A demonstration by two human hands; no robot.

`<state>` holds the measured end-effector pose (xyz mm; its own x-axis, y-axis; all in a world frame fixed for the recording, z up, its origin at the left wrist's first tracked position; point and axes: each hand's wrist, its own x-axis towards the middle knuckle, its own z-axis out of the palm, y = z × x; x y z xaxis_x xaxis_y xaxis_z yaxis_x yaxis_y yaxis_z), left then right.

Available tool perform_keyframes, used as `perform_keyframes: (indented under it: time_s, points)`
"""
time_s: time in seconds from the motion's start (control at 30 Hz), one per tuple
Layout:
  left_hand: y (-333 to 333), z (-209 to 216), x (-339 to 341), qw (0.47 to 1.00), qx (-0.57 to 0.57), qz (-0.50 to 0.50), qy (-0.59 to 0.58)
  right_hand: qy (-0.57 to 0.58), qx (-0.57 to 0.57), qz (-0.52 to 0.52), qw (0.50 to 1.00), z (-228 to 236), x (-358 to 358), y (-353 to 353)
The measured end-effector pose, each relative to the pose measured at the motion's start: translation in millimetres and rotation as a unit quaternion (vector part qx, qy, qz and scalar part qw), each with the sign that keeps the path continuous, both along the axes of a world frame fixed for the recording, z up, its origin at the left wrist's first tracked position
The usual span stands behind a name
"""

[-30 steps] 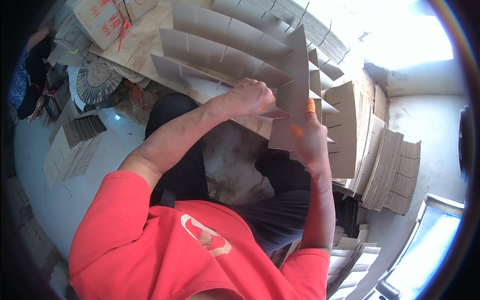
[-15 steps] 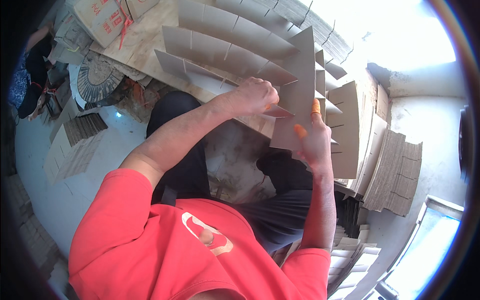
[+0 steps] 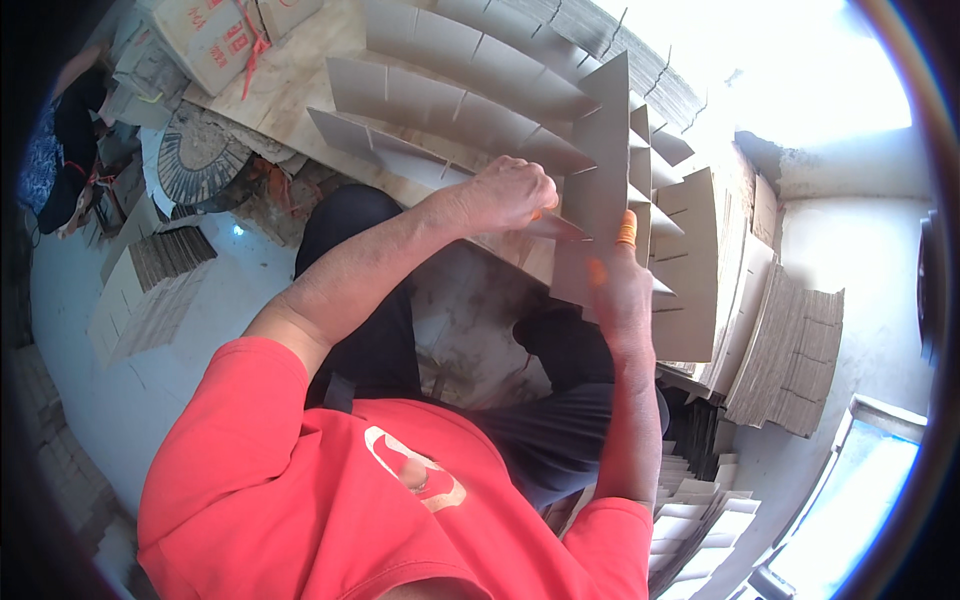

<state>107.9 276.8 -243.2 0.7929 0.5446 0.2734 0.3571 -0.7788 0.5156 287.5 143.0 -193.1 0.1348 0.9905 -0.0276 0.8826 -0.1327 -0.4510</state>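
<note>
Slotted grey cardboard divider strips (image 3: 430,105) stand on edge in long rows. A cross strip (image 3: 598,160) stands across their right ends, meeting several of them. My left hand (image 3: 512,193) is closed, fingers curled, on the nearest long strip (image 3: 562,228) close to where it meets the cross strip. My right hand (image 3: 622,290), with orange coverings on the thumb and a finger, pinches the lower part of the cross strip. It is a little blurred, and its fingertips behind the strip are partly hidden.
Stacks of slotted cardboard (image 3: 790,345) lean at the right, with more strips (image 3: 700,520) below them. A wooden board (image 3: 290,90) lies under the dividers. Cardboard boxes (image 3: 205,40) stand at the upper left, near another person's dark clothing (image 3: 75,150). A cardboard bundle (image 3: 165,265) sits on the floor.
My right hand has slid slightly down and to the left along the cross strip. My left hand has stayed almost in place, and the strips have barely shifted.
</note>
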Motion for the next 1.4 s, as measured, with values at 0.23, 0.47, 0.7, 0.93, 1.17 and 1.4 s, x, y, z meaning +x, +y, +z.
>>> perform_keyframes:
  time_s: [0.23, 0.47, 0.7, 0.93, 1.17, 1.4]
  points:
    - [3, -7, 3, 1.0, -0.003, -0.026, -0.009, -0.01, 0.096, 0.039, 0.995, -41, 4, -14]
    - [33, 45, 1, 0.999, 0.04, 0.017, 0.019, -0.138, 0.155, -0.049, 0.977, 2, -7, 10]
    - [79, 0, 38, 0.987, 0.153, 0.027, 0.044, -0.11, 0.067, -0.038, 0.991, 7, -2, 56]
    - [71, 2, 37, 0.995, 0.077, 0.026, 0.063, -0.11, 0.051, -0.022, 0.992, -7, -1, 58]
    - [114, 40, 37, 0.998, 0.042, 0.028, 0.022, -0.067, 0.07, -0.062, 0.993, 3, -13, 51]
    - [155, -1, 67, 0.98, 0.175, 0.073, 0.066, -0.057, 0.122, -0.031, 0.99, -5, -6, 47]
